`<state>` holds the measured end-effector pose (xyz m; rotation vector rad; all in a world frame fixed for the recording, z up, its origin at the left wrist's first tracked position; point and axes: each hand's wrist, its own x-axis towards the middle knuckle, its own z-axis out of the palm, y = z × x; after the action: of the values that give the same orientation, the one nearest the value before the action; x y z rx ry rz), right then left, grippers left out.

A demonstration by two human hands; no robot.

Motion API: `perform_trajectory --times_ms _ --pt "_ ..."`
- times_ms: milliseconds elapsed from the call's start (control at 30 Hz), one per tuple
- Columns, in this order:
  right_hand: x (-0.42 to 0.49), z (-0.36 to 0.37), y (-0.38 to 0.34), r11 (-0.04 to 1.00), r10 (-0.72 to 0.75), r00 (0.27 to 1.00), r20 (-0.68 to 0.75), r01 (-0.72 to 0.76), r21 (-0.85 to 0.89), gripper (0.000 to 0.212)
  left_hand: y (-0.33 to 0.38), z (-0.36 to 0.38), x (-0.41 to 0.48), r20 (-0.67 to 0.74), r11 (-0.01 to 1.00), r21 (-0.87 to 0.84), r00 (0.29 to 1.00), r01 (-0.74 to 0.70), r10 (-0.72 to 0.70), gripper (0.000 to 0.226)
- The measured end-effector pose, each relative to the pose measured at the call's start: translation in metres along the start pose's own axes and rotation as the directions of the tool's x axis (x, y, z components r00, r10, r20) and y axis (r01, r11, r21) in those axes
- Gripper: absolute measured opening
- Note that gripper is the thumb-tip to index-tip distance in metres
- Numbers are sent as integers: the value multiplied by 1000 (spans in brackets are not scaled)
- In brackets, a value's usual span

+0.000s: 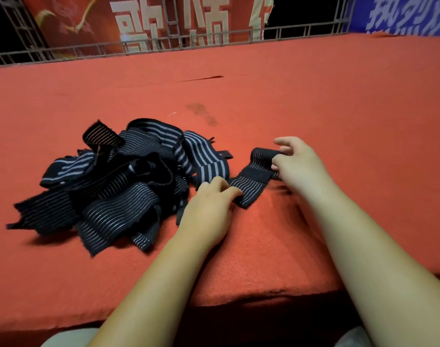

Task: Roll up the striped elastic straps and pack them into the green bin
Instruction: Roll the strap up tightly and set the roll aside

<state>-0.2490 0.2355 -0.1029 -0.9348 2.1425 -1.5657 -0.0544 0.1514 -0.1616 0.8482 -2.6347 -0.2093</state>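
Head view looks down on a red felt table top [314, 96] where one striped strap [249, 182] lies stretched between both hands, just beside the right edge of a tangled pile of straps [118, 176]. The left hand [208, 209] pinches the strap's near end against the felt, and the right hand [299, 166] grips the far end with curled fingers, lifting it slightly. The likeliest slip is a loose or crooked roll: the strap is elastic, so uneven tension between the two hands could let it spring back or wind off-line. A dark fastening patch [255, 172] crosses the strap's middle; if it is hook-and-loop, it may snag the felt or catch a neighbouring strap and drag the pile along. The near end also lies touching the pile's edge, so a second strap could get rolled in by mistake. Counted: two hands, one strap in hand, one pile whose straps overlap too much to number, though there are clearly several. No green bin shows in this view, and no finished rolls are visible.
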Motion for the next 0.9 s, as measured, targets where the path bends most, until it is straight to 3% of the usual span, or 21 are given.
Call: perform_trajectory --times_ms 67,233,300,367,467,567,700,800,900 --pt "-4 3 2 998 -22 999 29 24 -65 43 2 -1 4 -38 998 63 999 -28 31 35" --pt "-13 9 13 939 -68 945 320 169 -299 59 1 1 9 -153 996 88 987 -34 47 18" --pt "-19 8 14 890 -93 896 434 270 -367 59 2 -1 11 -231 999 -42 973 5 -15 12" --pt "-24 7 12 885 -96 856 508 307 -350 42 2 -6 11 -285 965 -260 951 45 -121 10" --pt "-27 5 3 929 -155 860 487 294 -225 11 2 -19 10 -288 807 -587 918 57 -274 9" --pt "-31 4 -9 965 -180 875 449 245 -92 15 1 -32 9 -289 704 -709 893 41 -343 10" --pt "-35 4 -16 990 -140 901 410 139 32 20 -3 -48 9 -308 770 -637 922 -17 -234 3" --pt "-34 3 -19 985 -152 930 335 113 133 25 -5 -61 5 -216 779 -626 968 -38 -127 25" --pt "-35 1 -22 976 -166 933 318 110 188 27 -7 -69 0 -243 805 -586 967 -85 -74 31"
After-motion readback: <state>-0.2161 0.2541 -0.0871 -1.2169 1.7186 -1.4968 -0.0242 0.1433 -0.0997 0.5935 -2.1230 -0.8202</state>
